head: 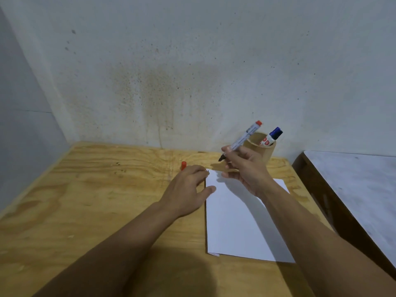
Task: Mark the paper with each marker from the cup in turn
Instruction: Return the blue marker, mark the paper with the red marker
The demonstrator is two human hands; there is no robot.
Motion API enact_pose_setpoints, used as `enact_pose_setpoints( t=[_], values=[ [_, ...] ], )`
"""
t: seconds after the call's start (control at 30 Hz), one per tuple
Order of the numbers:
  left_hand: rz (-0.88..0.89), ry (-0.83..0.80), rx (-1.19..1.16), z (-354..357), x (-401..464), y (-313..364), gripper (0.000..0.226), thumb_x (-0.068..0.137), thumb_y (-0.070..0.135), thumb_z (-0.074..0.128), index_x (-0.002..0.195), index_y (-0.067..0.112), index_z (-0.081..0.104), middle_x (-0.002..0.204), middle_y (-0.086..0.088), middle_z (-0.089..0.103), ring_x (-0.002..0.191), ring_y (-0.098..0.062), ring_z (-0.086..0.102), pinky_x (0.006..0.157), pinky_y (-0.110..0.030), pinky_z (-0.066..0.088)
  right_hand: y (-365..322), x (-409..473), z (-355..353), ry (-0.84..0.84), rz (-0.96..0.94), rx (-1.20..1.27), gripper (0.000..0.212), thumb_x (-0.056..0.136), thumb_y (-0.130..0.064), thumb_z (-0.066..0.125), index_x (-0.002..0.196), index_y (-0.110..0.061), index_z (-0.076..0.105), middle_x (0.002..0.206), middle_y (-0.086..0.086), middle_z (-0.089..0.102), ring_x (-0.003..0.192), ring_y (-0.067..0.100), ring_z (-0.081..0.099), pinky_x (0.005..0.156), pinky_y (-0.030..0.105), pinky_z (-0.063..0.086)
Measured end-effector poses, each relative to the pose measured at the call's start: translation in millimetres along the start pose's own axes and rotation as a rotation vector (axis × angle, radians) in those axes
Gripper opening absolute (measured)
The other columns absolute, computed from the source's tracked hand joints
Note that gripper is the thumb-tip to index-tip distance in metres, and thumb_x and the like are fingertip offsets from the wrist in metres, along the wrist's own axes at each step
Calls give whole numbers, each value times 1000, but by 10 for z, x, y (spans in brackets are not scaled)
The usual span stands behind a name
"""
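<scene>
Behind our plywood table (90, 189) rises a stained, speckled wall (171, 71), and a dark-framed pale surface (353, 185) sits off to the right. On the right half of the table lies the white paper (233, 228), its long side running away from us. Our right hand (246, 168) hovers above the paper's far end, wrist bent, thumb and fingers pinching an uncapped marker (242, 140) by its lower barrel; the dark tip points down and left, clear of the sheet, and the red end tilts up toward the wall. Our left hand (188, 189) lies palm down at the paper's far left corner, fingers loosely spread, thumb resting on the sheet's edge. Just beyond its fingertips a red cap (183, 165) lies on the wood, partly hidden by them. Past the right hand stands the wooden cup (266, 152), holding a blue-capped marker (271, 137) that leans right.
</scene>
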State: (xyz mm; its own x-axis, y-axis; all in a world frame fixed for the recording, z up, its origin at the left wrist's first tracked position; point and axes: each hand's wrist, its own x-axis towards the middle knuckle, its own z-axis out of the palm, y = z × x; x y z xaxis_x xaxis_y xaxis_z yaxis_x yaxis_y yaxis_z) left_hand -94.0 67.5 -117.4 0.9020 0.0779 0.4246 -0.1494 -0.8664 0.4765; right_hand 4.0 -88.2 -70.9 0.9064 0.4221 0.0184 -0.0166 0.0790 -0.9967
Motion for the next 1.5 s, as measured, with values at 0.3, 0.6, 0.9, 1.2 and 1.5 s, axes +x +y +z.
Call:
enact_pose_setpoints(
  t=[0.3,0.6,0.9,1.2,1.5],
  values=[
    [-97,-70,5,72,-11,-50,57,79,49,65,124,13,61,134,0,58,123,-14,50,102,-33,44,258,136,84,127,-99,-305,19,72,-5,79,81,1,64,79,17,69,76,28,72,72,48,60],
    [-97,-65,8,66,-19,-64,55,79,50,63,125,18,61,132,3,58,122,-11,49,99,-27,42,424,137,100,111,-120,-346,14,78,-4,76,84,5,68,72,6,69,59,6,66,57,20,56],
    [-94,-65,12,50,-23,-17,50,81,45,63,121,16,64,130,1,60,120,-12,51,97,-28,44,465,162,79,113,-132,-369,12,76,-9,78,78,-1,70,78,17,73,71,26,71,68,39,60],
    [-115,-75,24,49,-23,-23,53,81,48,63,124,17,62,134,2,57,122,-11,50,96,-26,42,492,173,76,94,-117,-342,14,76,-8,80,77,0,69,73,15,72,67,24,70,69,46,60],
    [-95,-55,41,50,-27,-16,52,81,48,63,124,18,62,133,4,58,121,-10,50,91,-21,38,446,154,81,61,-140,-422,9,76,-7,77,76,-1,70,74,7,71,67,13,68,61,26,58]
  ],
)
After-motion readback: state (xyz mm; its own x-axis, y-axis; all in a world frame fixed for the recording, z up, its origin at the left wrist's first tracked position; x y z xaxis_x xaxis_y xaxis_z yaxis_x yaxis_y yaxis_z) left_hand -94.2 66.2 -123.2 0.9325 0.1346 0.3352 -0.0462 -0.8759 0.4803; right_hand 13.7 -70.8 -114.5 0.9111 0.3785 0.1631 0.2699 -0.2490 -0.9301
